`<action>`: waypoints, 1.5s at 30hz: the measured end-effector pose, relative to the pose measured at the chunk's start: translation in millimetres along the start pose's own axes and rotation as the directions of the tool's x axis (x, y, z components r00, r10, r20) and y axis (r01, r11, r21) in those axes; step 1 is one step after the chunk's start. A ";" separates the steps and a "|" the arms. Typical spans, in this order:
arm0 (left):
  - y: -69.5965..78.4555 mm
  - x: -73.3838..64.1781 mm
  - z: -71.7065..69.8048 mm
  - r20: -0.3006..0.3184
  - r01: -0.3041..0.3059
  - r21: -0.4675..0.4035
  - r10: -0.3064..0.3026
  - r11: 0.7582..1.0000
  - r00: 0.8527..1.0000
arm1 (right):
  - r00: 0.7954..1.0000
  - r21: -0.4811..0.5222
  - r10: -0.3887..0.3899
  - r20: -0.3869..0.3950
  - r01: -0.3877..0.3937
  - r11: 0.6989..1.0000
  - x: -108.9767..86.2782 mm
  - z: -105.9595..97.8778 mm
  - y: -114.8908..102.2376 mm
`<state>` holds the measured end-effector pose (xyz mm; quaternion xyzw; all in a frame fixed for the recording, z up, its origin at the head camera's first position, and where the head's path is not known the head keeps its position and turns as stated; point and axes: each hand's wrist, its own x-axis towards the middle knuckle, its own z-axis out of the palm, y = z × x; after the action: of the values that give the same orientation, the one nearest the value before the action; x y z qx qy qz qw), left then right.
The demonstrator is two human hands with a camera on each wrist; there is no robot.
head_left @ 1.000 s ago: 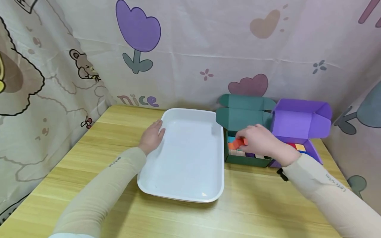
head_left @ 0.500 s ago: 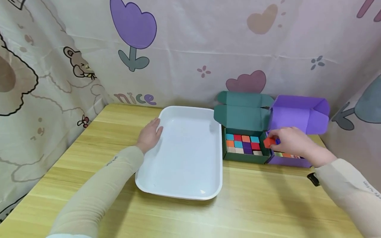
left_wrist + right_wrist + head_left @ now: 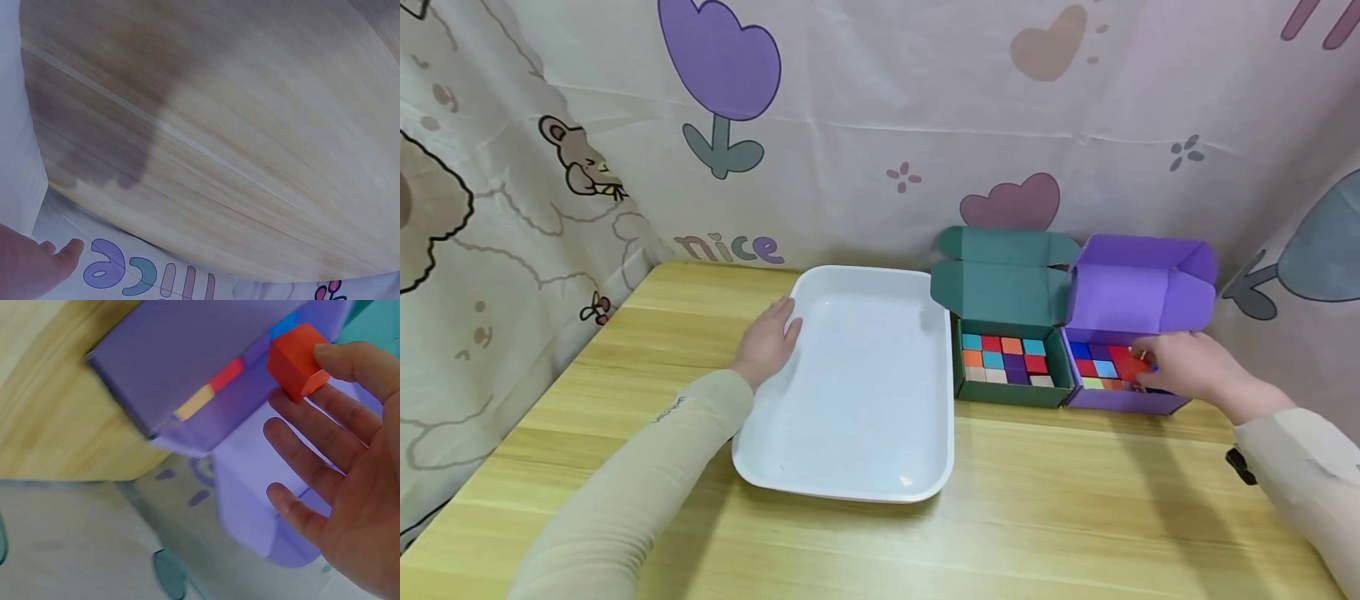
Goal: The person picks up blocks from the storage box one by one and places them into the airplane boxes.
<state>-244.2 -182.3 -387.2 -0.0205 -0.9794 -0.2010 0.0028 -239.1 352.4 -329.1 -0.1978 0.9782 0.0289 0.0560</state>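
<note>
My right hand [image 3: 1193, 365] pinches an orange-red cube [image 3: 292, 361] between thumb and fingertips, low over the right side of the purple box [image 3: 1120, 403]. Under the hand, that box holds blue, red, green and orange cubes; its right end is partly hidden. My left hand [image 3: 766, 343] rests on the left rim of a white tray [image 3: 850, 392], fingers extended. In the left wrist view only part of the left hand [image 3: 37, 262] shows, beside the tray's pale wall [image 3: 19, 137].
A green box [image 3: 1013, 395] with its lid up stands between tray and purple box, filled with rows of coloured cubes [image 3: 992, 360]. The purple lid [image 3: 1120, 292] is raised too. All stand on a wooden table [image 3: 1037, 500] against a printed cloth [image 3: 842, 167].
My right hand has carried the orange-red cube from the green box rightward to the purple box. My left hand stays at the tray's left rim. The head view has shifted slightly.
</note>
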 end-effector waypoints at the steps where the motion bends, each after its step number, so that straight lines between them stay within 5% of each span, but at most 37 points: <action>1: 0.2 0.1 -0.1 0.001 0.001 -0.001 -0.001 1.000 1.000 | 1.000 -0.011 0.001 0.008 -0.001 1.000 -0.7 1.6 4.1; 16: -0.4 0.5 -0.3 0.004 0.009 0.000 -0.009 1.000 1.000 | 0.984 0.008 0.070 0.165 -0.072 0.997 -2.6 10.0 30.2; 45: -1.0 1.3 1.6 -0.004 0.016 -0.011 -0.016 1.000 1.000 | 0.996 -0.119 -0.005 0.092 0.017 0.993 13.1 27.2 31.9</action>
<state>-245.6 -182.5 -389.0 -0.0120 -0.9784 -0.2064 0.0031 -260.8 378.8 -356.5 -0.2047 0.9700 0.0964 0.0889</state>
